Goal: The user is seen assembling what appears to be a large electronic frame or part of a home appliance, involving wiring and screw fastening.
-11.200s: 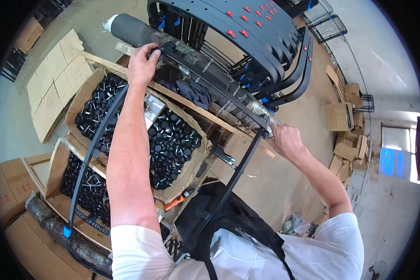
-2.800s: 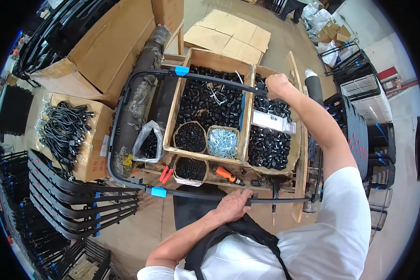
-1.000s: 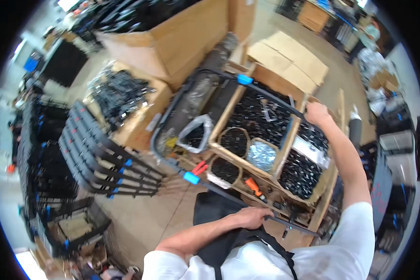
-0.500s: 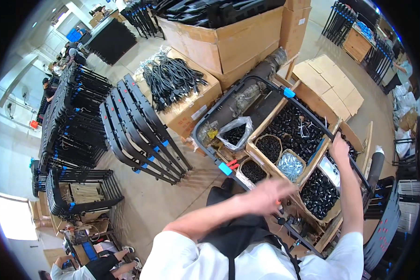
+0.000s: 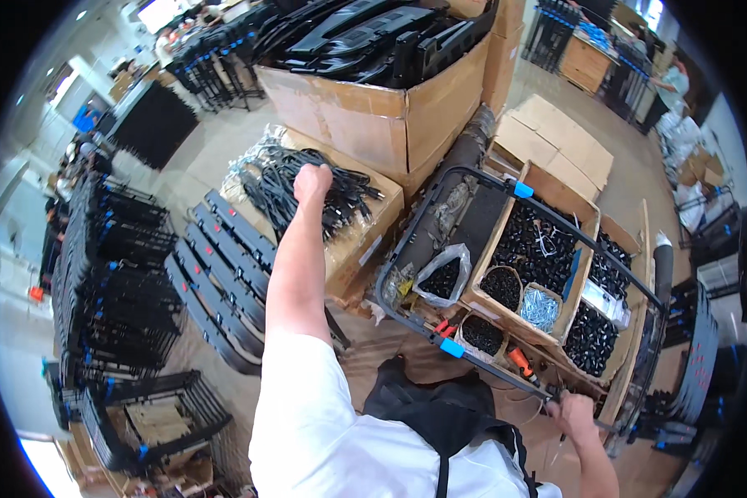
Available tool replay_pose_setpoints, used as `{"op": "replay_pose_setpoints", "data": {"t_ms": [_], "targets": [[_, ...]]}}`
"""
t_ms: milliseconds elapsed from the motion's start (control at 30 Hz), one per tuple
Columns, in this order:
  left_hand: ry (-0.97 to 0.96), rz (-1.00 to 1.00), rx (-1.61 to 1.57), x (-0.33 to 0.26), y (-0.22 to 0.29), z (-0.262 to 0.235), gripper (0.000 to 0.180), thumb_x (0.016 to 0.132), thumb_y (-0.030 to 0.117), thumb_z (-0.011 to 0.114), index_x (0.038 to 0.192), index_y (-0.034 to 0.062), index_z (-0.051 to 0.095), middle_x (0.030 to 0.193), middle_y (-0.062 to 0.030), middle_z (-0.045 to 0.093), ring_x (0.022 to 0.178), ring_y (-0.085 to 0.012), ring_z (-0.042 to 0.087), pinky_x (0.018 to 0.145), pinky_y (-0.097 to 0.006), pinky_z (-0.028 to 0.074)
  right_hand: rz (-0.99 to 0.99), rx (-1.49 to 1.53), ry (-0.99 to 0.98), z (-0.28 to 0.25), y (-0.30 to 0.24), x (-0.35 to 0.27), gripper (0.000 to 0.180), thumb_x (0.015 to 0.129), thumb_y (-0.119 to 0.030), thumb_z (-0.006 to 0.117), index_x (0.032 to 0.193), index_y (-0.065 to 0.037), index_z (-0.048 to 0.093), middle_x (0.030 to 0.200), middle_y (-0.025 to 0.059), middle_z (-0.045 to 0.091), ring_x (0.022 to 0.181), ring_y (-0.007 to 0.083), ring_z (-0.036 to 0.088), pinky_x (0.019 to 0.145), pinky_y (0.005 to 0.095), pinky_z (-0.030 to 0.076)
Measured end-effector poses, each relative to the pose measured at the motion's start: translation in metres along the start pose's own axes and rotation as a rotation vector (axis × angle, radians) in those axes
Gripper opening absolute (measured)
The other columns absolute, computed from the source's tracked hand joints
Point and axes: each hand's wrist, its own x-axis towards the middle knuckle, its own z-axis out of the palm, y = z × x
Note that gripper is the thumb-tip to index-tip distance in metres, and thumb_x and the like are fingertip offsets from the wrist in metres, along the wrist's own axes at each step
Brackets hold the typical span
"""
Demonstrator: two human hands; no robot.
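My left arm is stretched out to the far left. The left hand is closed in the pile of black cables on a cardboard box; its fingertips are partly hidden. Near the lower right, my right hand is closed around the near end of a black tubular frame, its grip partly out of sight. This bent frame carries blue clips and lies over a wooden parts bin. Just inside the frame's near side is an orange-handled tool.
Compartments hold black plastic parts, silver screws and dark screws. A plastic bag and red-handled pliers lie beside them. A large carton of black parts stands behind. Black frames lean at left.
My left hand has gone from over the bin to the cables at the far left. My right hand has moved from the frame's far right side to its near end. The view has shifted.
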Motion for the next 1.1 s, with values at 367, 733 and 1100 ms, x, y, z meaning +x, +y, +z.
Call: {"op": "replay_pose_setpoints", "data": {"t_ms": [367, 733, 1100], "targets": [[-0.452, -0.229, -0.484, 0.116, -0.036, 0.037, 0.036, 0.094, 0.033, 0.075, 0.083, -0.0002, 0.07, 0.071, -0.0076, 0.065, 0.056, -0.0218, 0.06, 0.046, -0.036, 0.049, 0.28, -0.334, -0.244, -0.007, -0.036, 0.017, 0.054, 0.078, -0.051, 0.082, 0.102, -0.004, 0.069, 0.086, 0.0181, 0.076, 0.082, 0.0356, 0.077, 0.074, 0.0442, 0.062], [0.558, 0.418, -1.006, 0.008, 0.027, -0.14, 0.043, 0.086, 0.011, 0.072, 0.114, -0.0018, 0.041, 0.101, -0.0172, 0.059, 0.083, -0.0221, 0.065, 0.073, -0.034, 0.057, 0.408, -0.307, -0.422, 0.039, -0.016, -0.022, 0.028, 0.078, -0.022, 0.075, 0.102, -0.011, 0.08, 0.103, 0.012, 0.077, 0.094, 0.0298, 0.077, 0.085, 0.0428, 0.061], [-0.167, 0.719, -0.825, -0.217, 0.04, -0.162, 0.033, 0.108, 0.032, 0.055, 0.109, 0.0021, 0.069, 0.075, -0.004, 0.06, 0.075, -0.0182, 0.059, 0.082, -0.034, 0.046, 0.203, -0.293, 0.048, 0.027, -0.033, -0.004, 0.016, 0.092, -0.019, 0.06, 0.086, -0.015, 0.073, 0.085, 0.0109, 0.077, 0.077, 0.0273, 0.078, 0.062, 0.0385, 0.061]]}}
